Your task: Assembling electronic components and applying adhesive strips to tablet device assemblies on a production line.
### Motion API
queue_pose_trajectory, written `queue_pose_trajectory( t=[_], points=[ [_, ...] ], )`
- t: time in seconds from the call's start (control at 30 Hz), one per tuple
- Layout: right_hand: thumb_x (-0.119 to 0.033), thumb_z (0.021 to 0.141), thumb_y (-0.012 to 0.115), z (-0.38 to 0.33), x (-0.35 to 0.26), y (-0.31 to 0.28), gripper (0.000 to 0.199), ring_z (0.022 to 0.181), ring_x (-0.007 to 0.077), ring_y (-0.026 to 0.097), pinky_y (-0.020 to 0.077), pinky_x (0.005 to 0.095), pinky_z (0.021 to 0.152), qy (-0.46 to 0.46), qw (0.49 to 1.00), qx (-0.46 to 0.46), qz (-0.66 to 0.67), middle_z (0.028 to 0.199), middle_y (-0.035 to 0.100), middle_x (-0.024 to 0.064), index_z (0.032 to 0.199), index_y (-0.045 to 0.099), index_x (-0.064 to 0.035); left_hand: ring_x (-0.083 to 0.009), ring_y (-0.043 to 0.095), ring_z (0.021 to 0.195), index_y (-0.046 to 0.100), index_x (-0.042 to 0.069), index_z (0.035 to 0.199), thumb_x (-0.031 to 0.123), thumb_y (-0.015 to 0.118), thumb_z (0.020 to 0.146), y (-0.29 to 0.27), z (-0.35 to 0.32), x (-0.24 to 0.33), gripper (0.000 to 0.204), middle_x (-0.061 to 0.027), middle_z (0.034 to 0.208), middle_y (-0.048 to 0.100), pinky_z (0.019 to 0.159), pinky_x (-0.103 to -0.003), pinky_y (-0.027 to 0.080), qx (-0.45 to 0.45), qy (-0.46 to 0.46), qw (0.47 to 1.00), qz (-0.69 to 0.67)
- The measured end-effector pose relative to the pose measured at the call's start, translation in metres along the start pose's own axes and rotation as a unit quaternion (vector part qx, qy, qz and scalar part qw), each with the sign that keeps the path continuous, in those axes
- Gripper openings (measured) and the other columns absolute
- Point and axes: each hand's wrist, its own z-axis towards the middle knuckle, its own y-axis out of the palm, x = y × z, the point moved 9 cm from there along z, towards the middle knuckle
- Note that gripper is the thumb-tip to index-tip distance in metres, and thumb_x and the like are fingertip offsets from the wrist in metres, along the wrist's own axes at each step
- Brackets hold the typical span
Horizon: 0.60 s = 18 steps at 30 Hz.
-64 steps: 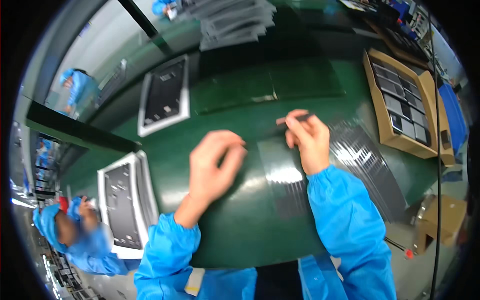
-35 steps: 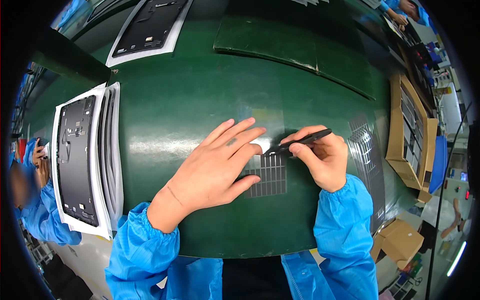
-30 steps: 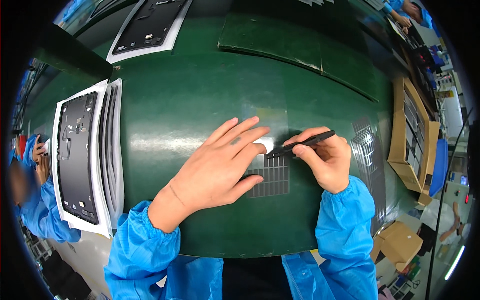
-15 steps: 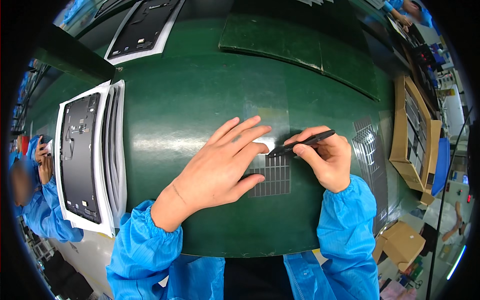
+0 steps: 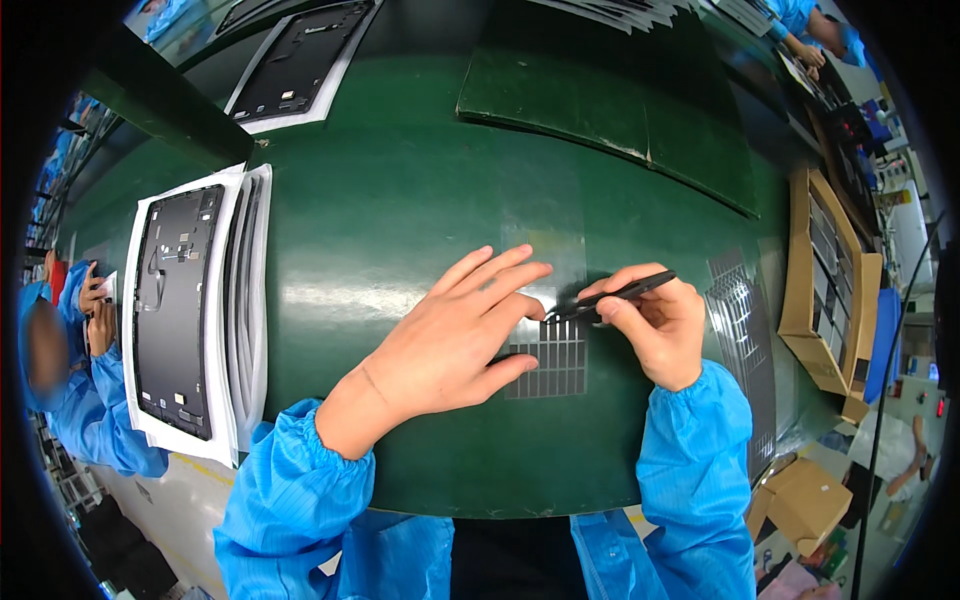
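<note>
My left hand (image 5: 450, 335) lies palm down with its fingers spread, over the left part of a clear sheet bearing rows of small dark rectangles (image 5: 560, 378). Its bent index finger is beside the upper rows of that sheet. Between thumb and fingers my right hand (image 5: 660, 325) grips slim black tweezers (image 5: 632, 289), slanting down to the left. Their tip is at the top row, close to my left index finger. Whether a piece is caught at the tip is too small to tell. Pale bright spots show along the top row.
Left, a flat black device housing (image 5: 180, 310) tops a stack with white sheets; another housing (image 5: 300, 65) lies behind. A raised green board (image 5: 610, 100) spans the back. More strip sheets (image 5: 740, 310) and an open cardboard box (image 5: 822, 290) stand right. A co-worker (image 5: 85, 380) sits far left.
The view has shifted slightly, moving the scene a little rightward. The tweezers stay at the top row beside my left index finger. Bright spots now show where that row looked darker.
</note>
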Motion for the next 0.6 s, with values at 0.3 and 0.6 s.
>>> queue_pose_trajectory(
  t=[0.3,0.6],
  points=[
    [0.005,0.085,0.07,0.003,-0.002,0.004,0.014,0.081,0.0124,0.07,0.0557,0.023,0.069,-0.031,0.999,-0.011,-0.038,0.093,0.074,0.0118,0.098,0.066,0.0036,-0.0339,0.038,0.14,0.059,0.005,0.11,0.021,0.074,0.082,-0.001,-0.001,0.0,0.036,-0.0151,0.141,0.049,0.118,-0.049,0.028,0.0,0.012,1.0,0.014],
    [0.002,0.091,0.065,0.007,-0.004,-0.023,0.014,0.072,0.0094,0.06,0.0491,0.0228,0.064,-0.035,0.993,0.053,0.098,0.097,0.073,0.0151,0.104,0.061,0.0015,-0.0337,0.039,0.139,0.059,0.005,0.116,0.024,0.073,0.081,0.008,0.003,0.003,0.042,-0.0155,0.141,0.05,0.117,-0.05,0.027,0.001,0.036,0.999,0.033]
  ],
)
